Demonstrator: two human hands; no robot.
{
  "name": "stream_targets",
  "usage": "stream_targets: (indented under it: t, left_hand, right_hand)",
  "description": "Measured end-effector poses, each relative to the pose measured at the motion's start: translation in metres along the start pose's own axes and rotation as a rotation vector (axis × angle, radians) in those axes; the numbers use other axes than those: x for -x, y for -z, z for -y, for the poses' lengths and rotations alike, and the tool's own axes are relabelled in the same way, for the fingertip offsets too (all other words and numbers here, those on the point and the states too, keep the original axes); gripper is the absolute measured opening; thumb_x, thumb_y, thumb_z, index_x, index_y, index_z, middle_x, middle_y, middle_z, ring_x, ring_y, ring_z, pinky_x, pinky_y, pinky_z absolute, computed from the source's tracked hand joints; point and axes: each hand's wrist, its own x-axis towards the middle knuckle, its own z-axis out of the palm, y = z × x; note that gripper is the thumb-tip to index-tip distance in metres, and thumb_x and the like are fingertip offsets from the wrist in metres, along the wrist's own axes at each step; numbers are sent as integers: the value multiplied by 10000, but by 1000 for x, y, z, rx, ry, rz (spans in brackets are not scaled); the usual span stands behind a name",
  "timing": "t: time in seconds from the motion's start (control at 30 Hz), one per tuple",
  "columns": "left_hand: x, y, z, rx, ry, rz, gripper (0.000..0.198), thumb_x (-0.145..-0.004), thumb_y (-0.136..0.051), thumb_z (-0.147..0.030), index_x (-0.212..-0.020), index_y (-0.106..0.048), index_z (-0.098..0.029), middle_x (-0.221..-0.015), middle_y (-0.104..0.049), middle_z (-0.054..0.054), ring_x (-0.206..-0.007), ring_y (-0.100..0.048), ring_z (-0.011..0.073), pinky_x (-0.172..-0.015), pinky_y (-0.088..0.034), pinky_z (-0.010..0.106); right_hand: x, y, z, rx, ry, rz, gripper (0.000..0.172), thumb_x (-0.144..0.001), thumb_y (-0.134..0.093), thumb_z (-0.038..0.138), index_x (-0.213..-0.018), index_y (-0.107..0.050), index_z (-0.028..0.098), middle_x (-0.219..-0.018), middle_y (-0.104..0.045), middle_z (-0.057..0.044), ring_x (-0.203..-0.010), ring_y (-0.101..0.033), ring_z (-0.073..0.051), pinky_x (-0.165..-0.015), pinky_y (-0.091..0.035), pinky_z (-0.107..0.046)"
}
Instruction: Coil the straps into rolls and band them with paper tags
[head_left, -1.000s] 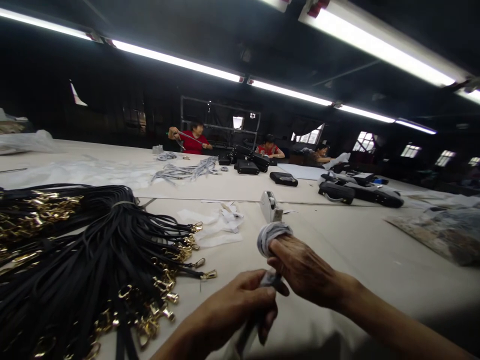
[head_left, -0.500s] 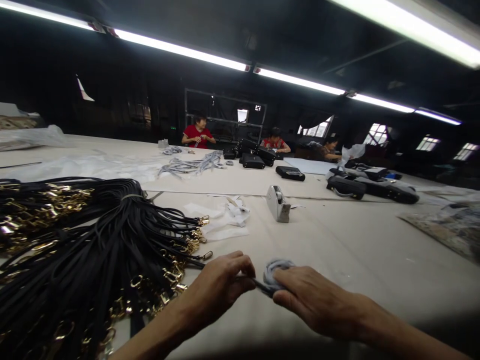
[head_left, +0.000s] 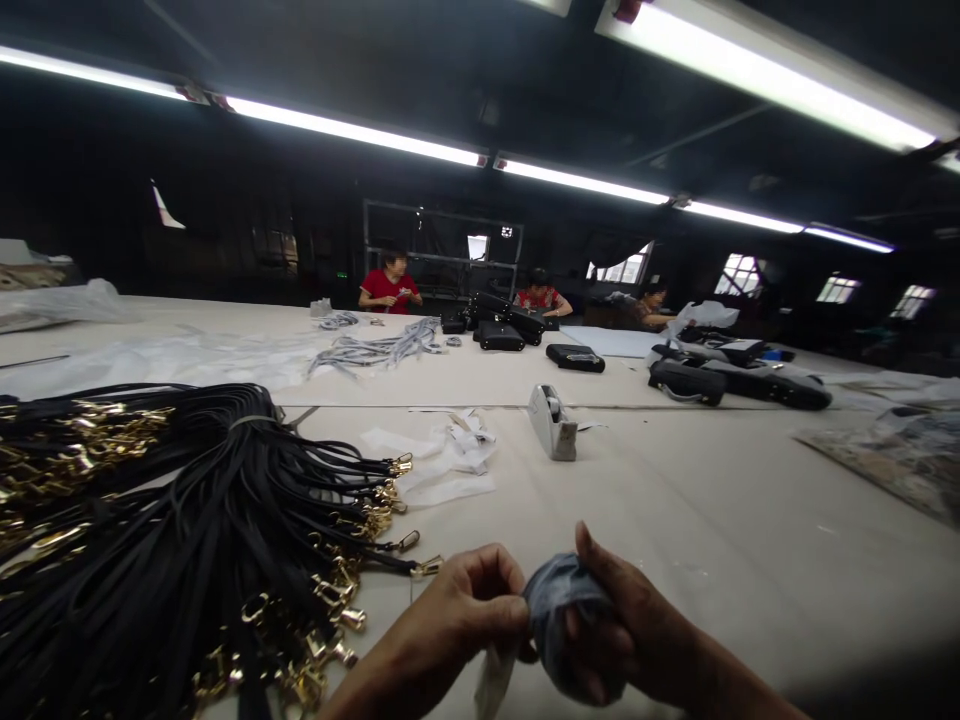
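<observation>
Both of my hands meet low in the middle of the view over a pale table (head_left: 712,500). My right hand (head_left: 637,630) is wrapped round a grey coiled bundle of strap (head_left: 555,610), thumb up against its side. My left hand (head_left: 457,615) pinches the bundle's left edge with curled fingers; a pale strip hangs down below it. A large heap of black straps with gold clasps (head_left: 195,540) lies just left of my left hand.
A tape dispenser (head_left: 553,422) stands beyond my hands, with white paper scraps (head_left: 442,455) to its left. Grey straps (head_left: 375,348) and black bags (head_left: 697,380) lie farther back. Three people sit at the far edge. A patterned sheet (head_left: 892,455) lies at right.
My hands have drawn back toward me and closed tighter on the grey bundle. A second ago the right hand held it raised above the table; now it sits low between both hands.
</observation>
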Motion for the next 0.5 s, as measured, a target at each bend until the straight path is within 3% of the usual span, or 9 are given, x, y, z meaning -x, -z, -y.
stream_targets:
  t: [0.2,0.4,0.5]
  left_hand:
    - [-16,8,13,114,-12,18,432,-608,-880,-359,-767,-551,-128,-682,-580,15,-573,-486,93,-553,-302,213]
    - [-17,5,6,63,24,53,423,-647,-849,-364,-900,-602,-133,-727,-630,30,-676,-603,167,-709,-426,289]
    - [-16,11,0,29,18,74,399,-661,-834,-355,-898,-610,-125,-740,-633,34,-686,-596,163,-694,-421,281]
  right_hand:
    - [-17,11,-6,-243,-71,93,845,-825,-274,829,-297,-412,184,-213,-155,61,-198,-289,-73,-251,-275,-181]
    - [-36,13,-9,-305,-78,281,900,-805,-207,860,-247,-390,178,-195,-211,18,-190,-329,-81,-239,-239,-177]
    - [-44,12,-10,-288,-54,289,876,-844,-241,816,-302,-437,156,-230,-301,3,-199,-327,-80,-238,-207,-187]
